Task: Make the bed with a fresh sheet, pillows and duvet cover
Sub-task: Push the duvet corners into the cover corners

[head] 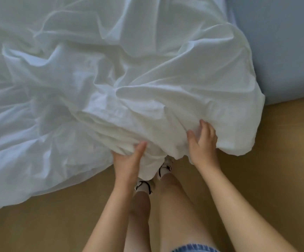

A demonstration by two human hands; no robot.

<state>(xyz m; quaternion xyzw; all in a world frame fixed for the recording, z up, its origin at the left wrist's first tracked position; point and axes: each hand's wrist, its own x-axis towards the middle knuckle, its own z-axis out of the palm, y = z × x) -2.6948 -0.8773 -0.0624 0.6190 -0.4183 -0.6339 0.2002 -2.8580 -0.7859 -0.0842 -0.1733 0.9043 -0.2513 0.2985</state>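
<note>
At the edge of the bed (284, 42), the bunched white duvet cover (147, 79) is gripped by the left hand (127, 160) and right hand (203, 140), slightly apart, so the dangling bit could easily get trodden on.

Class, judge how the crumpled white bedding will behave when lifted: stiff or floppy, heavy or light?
Probably floppy: the crumpled white bedding folds deeply and droops toward the tan floor. Likely light but bulky: it billows above the right hand.

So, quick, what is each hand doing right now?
Left hand: grips the bunched edge of the white bedding, thumb on top.
Right hand: grips a fold of the same bedding.
</note>
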